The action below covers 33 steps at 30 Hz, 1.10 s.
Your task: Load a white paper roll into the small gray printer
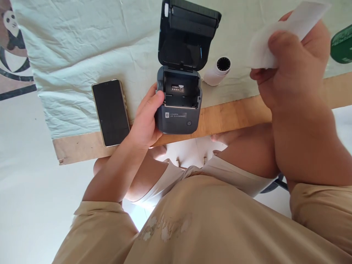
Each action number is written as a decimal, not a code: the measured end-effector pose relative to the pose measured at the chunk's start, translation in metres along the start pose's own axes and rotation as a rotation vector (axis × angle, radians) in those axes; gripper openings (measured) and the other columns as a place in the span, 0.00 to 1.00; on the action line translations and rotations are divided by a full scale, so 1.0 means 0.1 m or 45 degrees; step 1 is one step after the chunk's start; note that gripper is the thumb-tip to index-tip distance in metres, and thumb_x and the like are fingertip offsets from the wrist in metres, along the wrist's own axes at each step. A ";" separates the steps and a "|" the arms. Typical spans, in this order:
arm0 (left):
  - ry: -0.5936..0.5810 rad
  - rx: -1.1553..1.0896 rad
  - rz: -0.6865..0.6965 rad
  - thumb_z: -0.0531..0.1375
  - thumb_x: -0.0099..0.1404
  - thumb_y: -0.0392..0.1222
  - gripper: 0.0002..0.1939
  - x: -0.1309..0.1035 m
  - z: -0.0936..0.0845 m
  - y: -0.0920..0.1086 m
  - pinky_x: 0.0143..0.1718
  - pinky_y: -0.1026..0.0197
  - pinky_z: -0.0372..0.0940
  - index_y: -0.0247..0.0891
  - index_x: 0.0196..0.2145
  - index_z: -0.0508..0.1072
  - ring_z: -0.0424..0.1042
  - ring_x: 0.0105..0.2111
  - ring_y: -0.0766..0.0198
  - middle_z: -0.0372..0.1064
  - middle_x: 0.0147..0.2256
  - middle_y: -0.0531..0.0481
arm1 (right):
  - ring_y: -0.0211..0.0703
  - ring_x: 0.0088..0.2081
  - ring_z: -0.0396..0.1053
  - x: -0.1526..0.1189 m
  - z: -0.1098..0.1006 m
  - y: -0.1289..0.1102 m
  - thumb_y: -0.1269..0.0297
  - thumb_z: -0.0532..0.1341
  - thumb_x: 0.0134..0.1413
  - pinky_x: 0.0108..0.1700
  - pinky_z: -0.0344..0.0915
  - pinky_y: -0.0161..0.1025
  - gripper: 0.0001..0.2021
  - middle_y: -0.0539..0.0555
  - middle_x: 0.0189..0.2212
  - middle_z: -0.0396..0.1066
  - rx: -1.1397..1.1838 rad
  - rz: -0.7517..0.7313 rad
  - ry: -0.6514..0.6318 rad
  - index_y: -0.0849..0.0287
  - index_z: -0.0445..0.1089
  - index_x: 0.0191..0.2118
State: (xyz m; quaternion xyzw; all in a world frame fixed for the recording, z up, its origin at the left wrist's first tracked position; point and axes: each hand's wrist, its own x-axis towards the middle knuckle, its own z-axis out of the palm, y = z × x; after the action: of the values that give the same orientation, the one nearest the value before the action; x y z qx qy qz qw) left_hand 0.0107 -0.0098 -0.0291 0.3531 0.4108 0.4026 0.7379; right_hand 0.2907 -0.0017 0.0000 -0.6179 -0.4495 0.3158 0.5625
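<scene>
Gripped a boxy dark-grey plastic printer (178,123) in left fingers (157,99), pinched a thin white paper strip (298,22) in right fingers (284,41); probably called for steadiness left, gentleness right.

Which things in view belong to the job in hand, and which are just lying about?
In use:
open-lidded dark device, in the left hand
white paper, in the right hand

Apparently lying about:
phone
green object at the right edge
white cylinder near the device, though it may belong

One head-worn camera looks steeply down over the wearer's torso (209,220) onto a nearby tabletop (228,113).
</scene>
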 end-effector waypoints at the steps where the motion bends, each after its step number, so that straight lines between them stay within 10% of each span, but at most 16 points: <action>1: -0.002 -0.004 0.021 0.63 0.72 0.63 0.21 0.00 -0.01 -0.01 0.51 0.54 0.74 0.45 0.51 0.79 0.77 0.57 0.48 0.84 0.47 0.51 | 0.37 0.27 0.63 0.00 -0.03 0.02 0.59 0.61 0.44 0.22 0.58 0.39 0.13 0.50 0.33 0.65 -0.105 -0.064 0.035 0.50 0.62 0.38; 11: -0.033 -0.034 0.058 0.64 0.72 0.56 0.18 0.00 0.03 0.01 0.48 0.59 0.77 0.43 0.51 0.79 0.83 0.50 0.56 0.83 0.44 0.50 | 0.45 0.42 0.70 0.15 -0.31 0.17 0.74 0.76 0.37 0.56 0.67 0.55 0.28 0.52 0.43 0.78 -0.923 -0.050 0.025 0.53 0.73 0.48; 14: -0.027 -0.049 0.057 0.64 0.72 0.55 0.17 -0.01 0.05 0.02 0.45 0.60 0.78 0.42 0.50 0.79 0.84 0.48 0.57 0.83 0.43 0.50 | 0.53 0.60 0.72 0.01 -0.26 0.06 0.71 0.72 0.47 0.67 0.64 0.54 0.30 0.58 0.58 0.75 -0.887 -0.378 0.019 0.55 0.71 0.58; 18: -0.021 -0.054 0.041 0.65 0.72 0.55 0.16 -0.01 0.05 0.03 0.46 0.59 0.78 0.43 0.50 0.79 0.84 0.47 0.57 0.84 0.45 0.49 | 0.55 0.56 0.75 -0.25 -0.02 -0.01 0.66 0.63 0.58 0.57 0.72 0.54 0.22 0.61 0.54 0.75 -0.748 -0.752 -0.207 0.57 0.70 0.59; 28: -0.029 0.011 0.048 0.64 0.72 0.56 0.18 -0.01 0.00 0.01 0.45 0.59 0.78 0.47 0.53 0.80 0.83 0.51 0.54 0.84 0.45 0.50 | 0.57 0.60 0.71 -0.20 0.31 0.16 0.66 0.64 0.59 0.64 0.74 0.59 0.28 0.60 0.59 0.68 -0.897 -0.312 -0.497 0.46 0.63 0.65; 33: -0.036 -0.011 0.071 0.64 0.73 0.55 0.16 -0.02 0.03 0.03 0.42 0.62 0.78 0.44 0.51 0.80 0.83 0.46 0.58 0.83 0.45 0.50 | 0.47 0.53 0.75 -0.22 0.30 0.05 0.68 0.66 0.55 0.53 0.80 0.47 0.36 0.52 0.64 0.70 -0.338 -0.142 -0.406 0.43 0.55 0.67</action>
State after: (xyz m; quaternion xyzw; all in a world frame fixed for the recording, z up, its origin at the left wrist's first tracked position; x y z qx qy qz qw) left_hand 0.0115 -0.0112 -0.0244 0.3671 0.3885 0.4198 0.7335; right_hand 0.2556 -0.0093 -0.0123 -0.6030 -0.6040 0.3161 0.4143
